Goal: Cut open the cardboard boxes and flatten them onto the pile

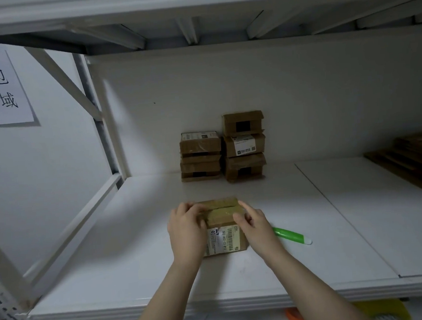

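On the shelf point(137, 266) front, your left grip point(185, 227) and right grip point(256, 223) both curl round one box point(223, 238); can't tell if its tape's cut. Cutter point(289, 235) lies just right. Two stacks point(244, 147) wait behind, flattened pile point(416, 153) far right. Looks mostly undone.

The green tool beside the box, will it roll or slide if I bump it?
The green tool looks slim and rounded, so it may roll a little. The white shelf under it looks smooth, so it would probably slide easily. It also seems light, being so thin.
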